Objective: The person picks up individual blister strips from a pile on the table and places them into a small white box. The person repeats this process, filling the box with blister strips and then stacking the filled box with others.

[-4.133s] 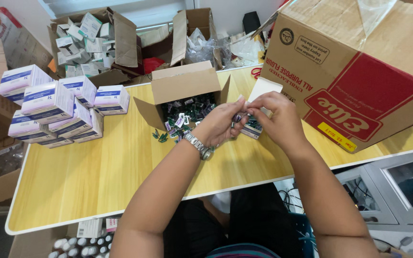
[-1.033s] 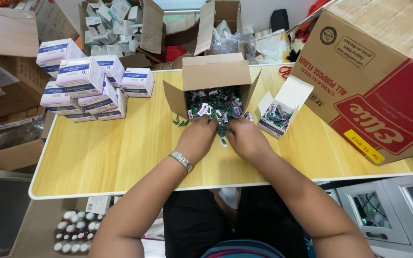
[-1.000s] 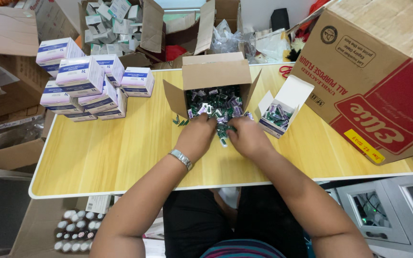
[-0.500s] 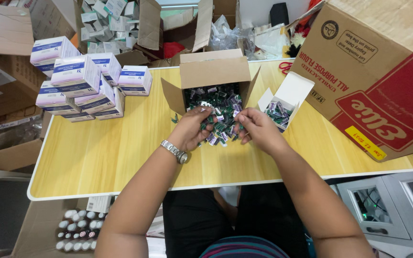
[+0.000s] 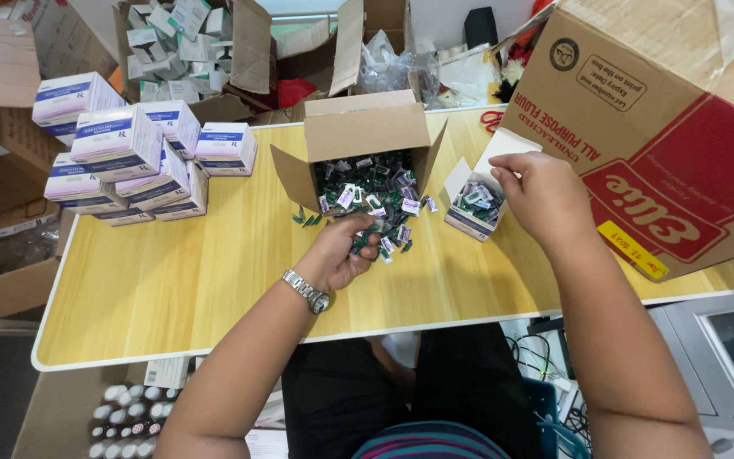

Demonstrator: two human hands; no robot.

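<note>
Here, left hand (image 5: 341, 255) among green sachets (image 5: 384, 234), right hand (image 5: 541, 191) over small white box (image 5: 476, 208)

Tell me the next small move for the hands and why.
Probably the right hand lowers to the small white box beside it, which is open and partly filled, while the left hand rests on loose dark packets spilled from the brown carton.

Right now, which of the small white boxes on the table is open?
The one under the right hand: the small white box, flap up, sachets inside. The stacked white boxes are shut.

Bright even light, soft shadows, sharp
</note>
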